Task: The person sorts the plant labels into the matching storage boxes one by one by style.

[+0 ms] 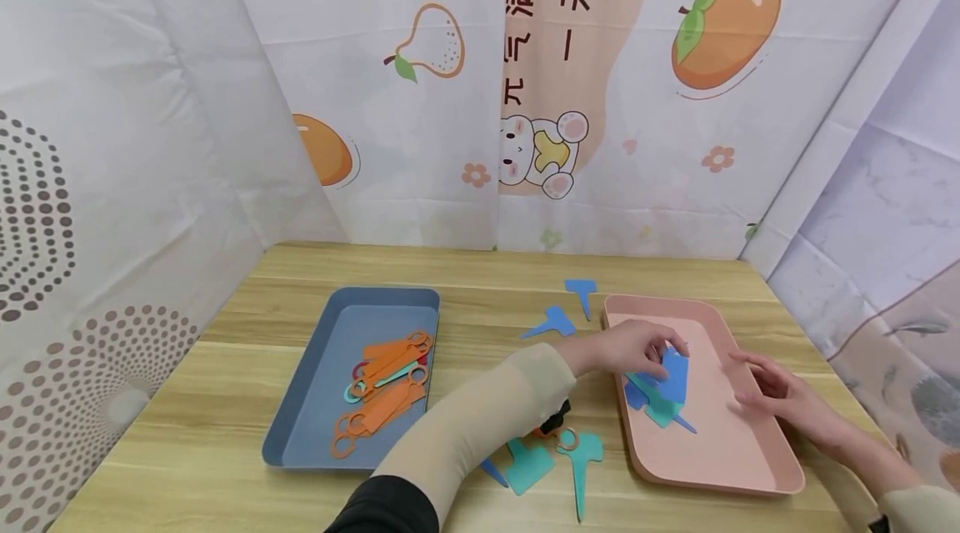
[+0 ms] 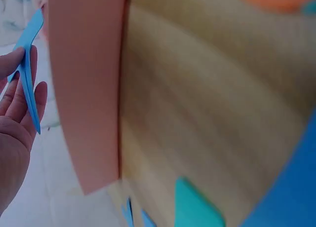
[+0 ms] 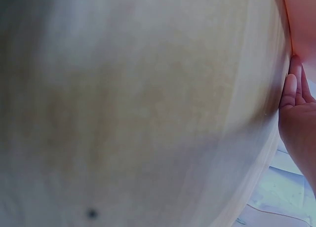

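Observation:
Over the left side of the pink tray (image 1: 720,458), my left hand (image 1: 630,347) pinches a blue T-shaped plant label (image 1: 677,381) between thumb and fingers. The left wrist view shows the same label (image 2: 28,74), its pointed stem hanging below the fingers. Beneath it in the tray lie a teal label (image 1: 663,411) and more blue ones, partly covered. My right hand (image 1: 787,399) rests at the tray's right rim with fingers extended and nothing held. In the right wrist view, its fingertips touch the tray's outer side (image 3: 303,19).
A blue-grey tray (image 1: 303,433) on the left holds several orange tags with ring ends (image 1: 390,412), plus teal and red pieces. Between the trays lie blue labels (image 1: 581,289) at the back and teal labels (image 1: 581,466) in front, partly behind my left forearm.

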The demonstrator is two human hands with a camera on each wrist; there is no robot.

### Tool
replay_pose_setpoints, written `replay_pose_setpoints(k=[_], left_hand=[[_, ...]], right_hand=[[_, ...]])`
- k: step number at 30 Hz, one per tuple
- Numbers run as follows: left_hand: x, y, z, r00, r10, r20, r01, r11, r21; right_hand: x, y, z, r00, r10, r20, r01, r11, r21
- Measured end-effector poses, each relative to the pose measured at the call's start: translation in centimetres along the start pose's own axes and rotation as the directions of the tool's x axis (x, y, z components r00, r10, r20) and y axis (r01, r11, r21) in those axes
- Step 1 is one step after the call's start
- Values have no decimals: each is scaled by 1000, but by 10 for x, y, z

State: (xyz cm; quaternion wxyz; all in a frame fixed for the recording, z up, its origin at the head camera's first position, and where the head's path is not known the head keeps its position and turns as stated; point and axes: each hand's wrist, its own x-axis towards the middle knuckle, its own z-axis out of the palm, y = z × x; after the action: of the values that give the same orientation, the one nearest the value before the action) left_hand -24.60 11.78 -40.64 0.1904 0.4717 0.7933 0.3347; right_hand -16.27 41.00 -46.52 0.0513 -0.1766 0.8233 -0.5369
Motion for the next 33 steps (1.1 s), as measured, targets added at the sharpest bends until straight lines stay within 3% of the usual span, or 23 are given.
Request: replay_pose_setpoints(k=[11,16,21,28,30,33], left_hand=[[10,3,29,990,-83,110,62,981,181],[10,-1,29,989,-42,139,15,982,186],[6,-5,16,996,21,87,-34,987,158],[-9,-26,-16,995,84,-46,-84,996,-14],[-16,-35,-24,995,61,-81,-68,994,-82],[-28,-47,-35,991,-21,-134,0,987,-159]], right_hand=[[0,1,0,1000,6,2,-6,1000,10],[-1,2,0,1000,16,0,-16,1000,1],[0,2,-1,1000,18,-8,-18,1000,-2],[0,3,-2,1000,21,-14,-21,1000,-6],[0,3,-2,1000,18,-13,-18,1000,-6],[0,4,-1,1000,10,-11,-10,1000,-6]])
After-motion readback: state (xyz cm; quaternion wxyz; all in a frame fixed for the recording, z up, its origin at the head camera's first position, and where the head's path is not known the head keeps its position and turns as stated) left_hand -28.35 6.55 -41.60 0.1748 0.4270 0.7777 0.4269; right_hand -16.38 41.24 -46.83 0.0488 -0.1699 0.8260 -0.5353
